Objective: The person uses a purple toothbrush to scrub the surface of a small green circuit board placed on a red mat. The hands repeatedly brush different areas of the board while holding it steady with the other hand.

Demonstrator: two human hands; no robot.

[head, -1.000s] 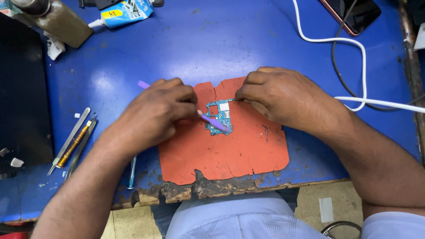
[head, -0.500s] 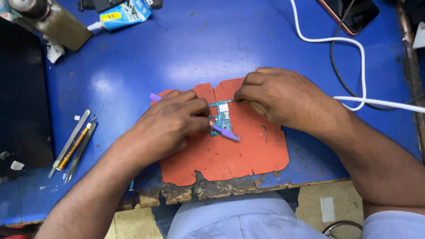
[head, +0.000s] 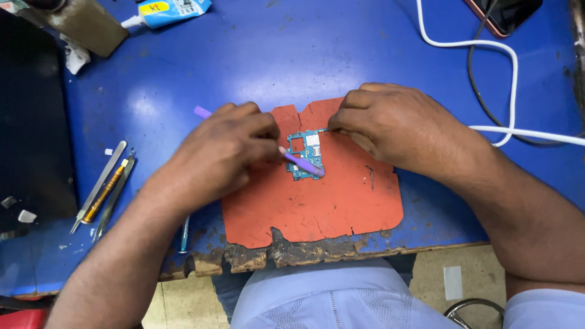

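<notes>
From the head view, my left hand has its grip closed narrow around a slim purple plastic pry stick; the stick's back end pokes out past my knuckles toward the far left, and its flat tip lies on the lower edge of a small teal-green circuit board. My right hand has its grip pinched tight at the board's upper right corner, thumb and forefinger pressed together there; whether they clamp the board itself or a thin part on it I cannot tell. The board lies on a worn orange rubber mat with ragged edges, near its upper middle, and the mat lies on the blue worktop, right by its chipped front edge.

To the left of my left forearm lie metal tweezers and a thin yellow-handled tool, side by side, well apart from the board. A small blue screwdriver shows just under my left wrist. At the far edge lies a blue and white glue tube. A white cable loops behind my right hand, with a dark cable beside it.
</notes>
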